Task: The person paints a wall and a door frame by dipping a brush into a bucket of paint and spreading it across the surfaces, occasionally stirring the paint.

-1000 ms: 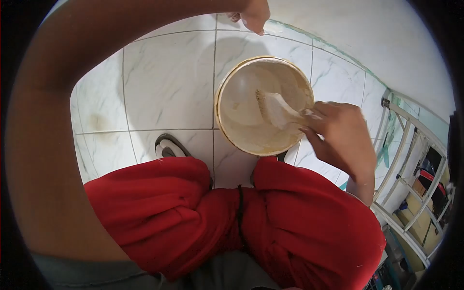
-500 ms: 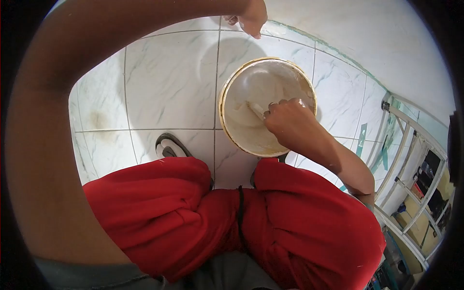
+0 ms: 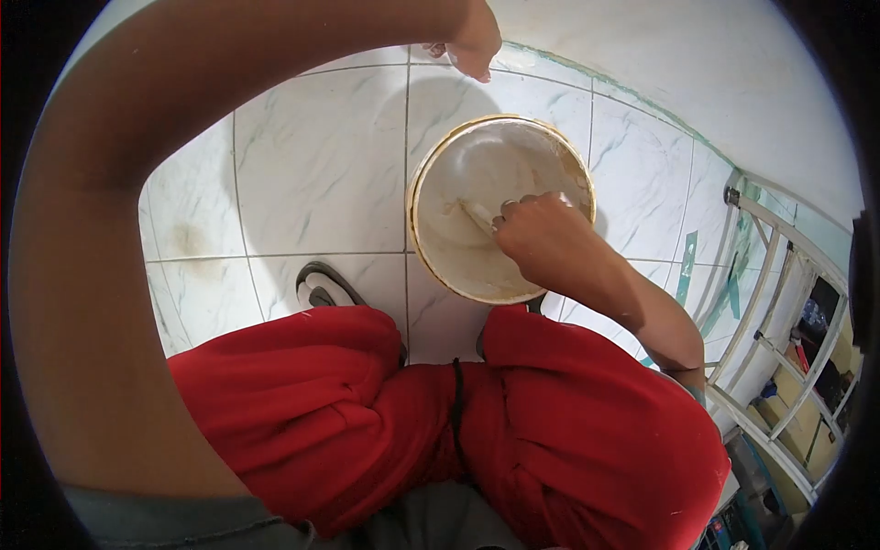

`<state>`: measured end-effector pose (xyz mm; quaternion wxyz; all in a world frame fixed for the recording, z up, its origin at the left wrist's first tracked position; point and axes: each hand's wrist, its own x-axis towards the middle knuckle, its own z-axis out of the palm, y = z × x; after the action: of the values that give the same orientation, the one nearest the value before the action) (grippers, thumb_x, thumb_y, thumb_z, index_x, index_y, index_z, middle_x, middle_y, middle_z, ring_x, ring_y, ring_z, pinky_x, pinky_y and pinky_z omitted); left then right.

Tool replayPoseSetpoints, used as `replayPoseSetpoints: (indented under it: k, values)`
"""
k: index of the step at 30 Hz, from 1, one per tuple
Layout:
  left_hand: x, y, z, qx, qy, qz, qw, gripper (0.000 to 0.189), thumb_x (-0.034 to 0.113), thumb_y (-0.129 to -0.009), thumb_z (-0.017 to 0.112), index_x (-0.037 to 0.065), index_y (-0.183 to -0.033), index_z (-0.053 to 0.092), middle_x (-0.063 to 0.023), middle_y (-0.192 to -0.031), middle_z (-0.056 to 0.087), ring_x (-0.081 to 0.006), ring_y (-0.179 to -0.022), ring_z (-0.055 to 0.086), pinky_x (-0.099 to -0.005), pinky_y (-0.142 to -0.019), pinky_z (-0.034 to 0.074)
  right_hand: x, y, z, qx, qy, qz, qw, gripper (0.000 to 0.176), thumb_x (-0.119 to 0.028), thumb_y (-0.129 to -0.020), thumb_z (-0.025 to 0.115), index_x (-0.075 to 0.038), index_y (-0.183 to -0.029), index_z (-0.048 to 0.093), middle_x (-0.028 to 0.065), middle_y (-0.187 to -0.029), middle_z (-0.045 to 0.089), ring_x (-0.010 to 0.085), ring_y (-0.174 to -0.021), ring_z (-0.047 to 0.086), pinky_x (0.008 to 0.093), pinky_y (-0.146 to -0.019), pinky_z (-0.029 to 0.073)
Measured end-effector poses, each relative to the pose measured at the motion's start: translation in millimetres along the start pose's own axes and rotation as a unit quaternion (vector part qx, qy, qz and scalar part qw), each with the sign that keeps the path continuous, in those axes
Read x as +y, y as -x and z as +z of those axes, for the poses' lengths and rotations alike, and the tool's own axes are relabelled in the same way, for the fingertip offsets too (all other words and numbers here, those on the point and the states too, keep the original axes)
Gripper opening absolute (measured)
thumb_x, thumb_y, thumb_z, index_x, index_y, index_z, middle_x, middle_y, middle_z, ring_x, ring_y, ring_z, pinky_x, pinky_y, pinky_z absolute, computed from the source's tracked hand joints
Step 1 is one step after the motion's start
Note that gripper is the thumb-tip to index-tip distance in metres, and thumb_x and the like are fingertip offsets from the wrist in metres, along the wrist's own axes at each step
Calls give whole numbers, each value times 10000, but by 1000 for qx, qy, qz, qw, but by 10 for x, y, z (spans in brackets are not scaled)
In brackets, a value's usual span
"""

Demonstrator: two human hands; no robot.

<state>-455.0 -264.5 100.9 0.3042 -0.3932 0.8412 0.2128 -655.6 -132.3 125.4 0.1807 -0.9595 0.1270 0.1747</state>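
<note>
A round bucket (image 3: pixel 431 266) with a yellowed rim stands on the tiled floor in front of me, its inside coated with whitish paste. My right hand (image 3: pixel 543 234) reaches into it from the right. The fingers are wrapped round a pale, stick-like tool (image 3: pixel 475 218), whose far end touches the paste; its exact kind does not show. Beyond the bucket, close to the wall, my left hand (image 3: pixel 472 46) hangs with curled fingers, apart from the bucket. Whatever it may hold is hidden.
A pale wall (image 3: pixel 660 64) rises behind the bucket, with greenish marks along its base. To the right leans a white metal ladder (image 3: pixel 779 302) with assorted items behind it. My red-clad knees (image 3: pixel 596 394) and a sandalled foot (image 3: pixel 325 286) are near the bucket.
The tool's tip and my right hand have shifted slightly left within the bucket. My left hand sits marginally lower in view, and the whole view has moved a little.
</note>
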Motion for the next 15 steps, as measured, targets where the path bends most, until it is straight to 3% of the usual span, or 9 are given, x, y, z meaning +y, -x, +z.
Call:
replayPoseSetpoints:
  k: [2, 3, 5, 7, 8, 10, 12, 15]
  values:
    - [1, 16, -32, -54, 11, -13, 998, 526, 421, -841, 424, -51, -1026, 564, -217, -1045, 563, -347, -962, 525, -406, -836, 397, 53, 109, -164, -28, -22, 9, 999, 71, -17, -613, 585, -12, -684, 589, 112, -725, 590, 269, -664, 587, 369, -566, 473]
    - [12, 27, -36, -52, 10, -13, 998, 526, 421, -841, 424, -51, -1026, 564, -217, -1045, 563, -347, -962, 525, -406, -836, 397, 90, 199, -276, 20, -68, 21, 997, 103, -27, -614, 610, -4, -713, 598, 101, -708, 585, 255, -637, 579, 353, -551, 464]
    - [34, 35, -8, -50, 21, -34, 998, 522, 433, -842, 432, -47, -988, 578, -205, -989, 580, -344, -924, 544, -416, -804, 413, 167, 417, -514, 69, -110, 35, 991, 137, -37, -615, 634, 5, -743, 608, 90, -691, 579, 240, -609, 571, 338, -536, 455]
    - [44, 34, 27, -44, 30, -56, 997, 522, 446, -843, 440, -42, -950, 593, -192, -933, 596, -341, -885, 562, -426, -773, 429, 245, 645, -692, 84, -298, 134, 941, 170, -56, -647, 643, 5, -803, 614, 89, -697, 602, 219, -617, 586, 295, -544, 458]
    - [41, 28, 37, -40, 35, -68, 996, 524, 452, -843, 444, -40, -930, 600, -186, -905, 604, -340, -866, 571, -431, -757, 437, 306, 762, -671, 87, -293, 136, 943, 170, -56, -647, 643, 5, -803, 614, 89, -697, 602, 219, -617, 586, 295, -544, 458]
    - [32, 14, 49, -22, 13, -66, 997, 508, 448, -840, 453, -29, -917, 608, -178, -898, 607, -341, -868, 570, -430, -753, 439, 443, 992, -508, 198, -382, 182, 884, 220, -48, -628, 674, 4, -836, 623, 74, -693, 599, 144, -601, 566, 248, -533, 431]
    - [43, 18, 21, -32, 24, -83, 996, 487, 439, -837, 462, -17, -906, 616, -169, -898, 609, -337, -870, 570, -428, -753, 440, 551, 1159, -350, 226, -409, 189, 864, 202, -15, -632, 669, 9, -829, 627, 70, -708, 609, 98, -627, 550, 216, -551, 418]
    - [92, 76, -49, -16, 12, -74, 997, 476, 432, -838, 467, -15, -902, 617, -165, -888, 610, -334, -866, 570, -424, -749, 440, 688, 1334, -31, 266, -605, 182, 728, 215, -60, -621, 705, 35, -796, 623, 80, -721, 615, 117, -638, 556, 214, -588, 430]
